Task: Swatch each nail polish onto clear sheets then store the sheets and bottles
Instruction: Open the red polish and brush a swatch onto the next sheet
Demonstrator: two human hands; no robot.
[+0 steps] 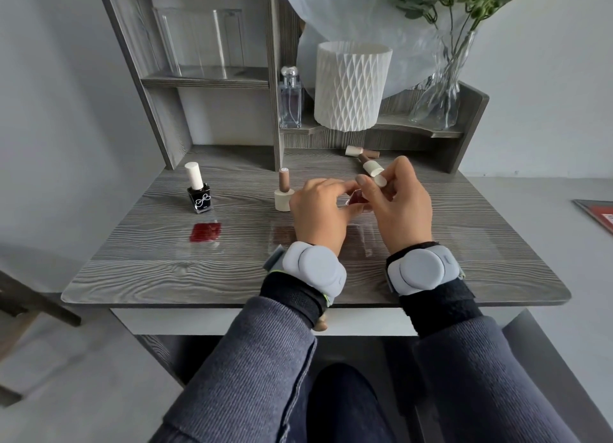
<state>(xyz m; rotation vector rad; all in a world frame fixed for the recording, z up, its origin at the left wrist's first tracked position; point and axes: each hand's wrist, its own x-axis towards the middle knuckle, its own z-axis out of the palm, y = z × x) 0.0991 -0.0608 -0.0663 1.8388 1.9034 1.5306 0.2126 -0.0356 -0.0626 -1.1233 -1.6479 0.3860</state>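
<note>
Your left hand (318, 210) pinches the red bottle (357, 198), well right of the black bottle (198, 194), while your right hand (398, 204) grips its cap (378, 179). Twist with the bottle tilted and polish may spill onto the desk (149, 276) or the sheet (365, 243).

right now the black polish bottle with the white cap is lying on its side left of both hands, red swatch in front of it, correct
No: in the head view the black polish bottle stands upright, not on its side. Otherwise right: it is left of the left hand, holding a red bottle, and the right hand, pinching a loose cap, with the red swatch in front.
</note>
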